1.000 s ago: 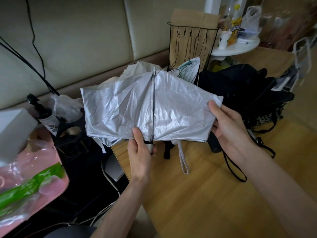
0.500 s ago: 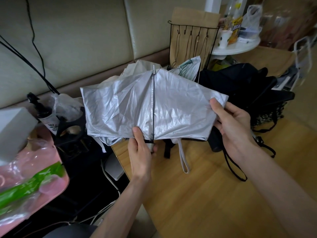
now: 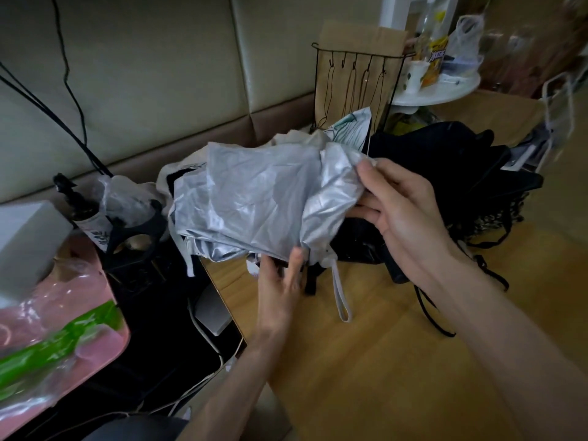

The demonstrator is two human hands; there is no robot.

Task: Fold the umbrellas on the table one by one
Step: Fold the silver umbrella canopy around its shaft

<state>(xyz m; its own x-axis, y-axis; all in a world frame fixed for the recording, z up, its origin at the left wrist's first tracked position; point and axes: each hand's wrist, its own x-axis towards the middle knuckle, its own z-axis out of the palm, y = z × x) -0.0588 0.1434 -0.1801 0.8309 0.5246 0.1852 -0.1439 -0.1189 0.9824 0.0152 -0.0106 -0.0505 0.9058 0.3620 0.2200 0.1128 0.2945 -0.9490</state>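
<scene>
Above the left edge of the wooden table [image 3: 366, 361], I held the silver umbrella [image 3: 254, 205] in the air with both hands. My left hand [image 3: 280, 288] gripped it from below at the bottom end, with the thumb pressed up against the cloth. My right hand [image 3: 404, 214] pinched the right flap of the cloth, thumb on top and fingers underneath, and this flap was bent toward the middle. The cloth was wrinkled and lay in loose layers. A grey strap [image 3: 342, 297] hung down from the bottom end, just beside my left hand. Behind the umbrella, a heap of dark things [image 3: 445, 167] lay on the table.
</scene>
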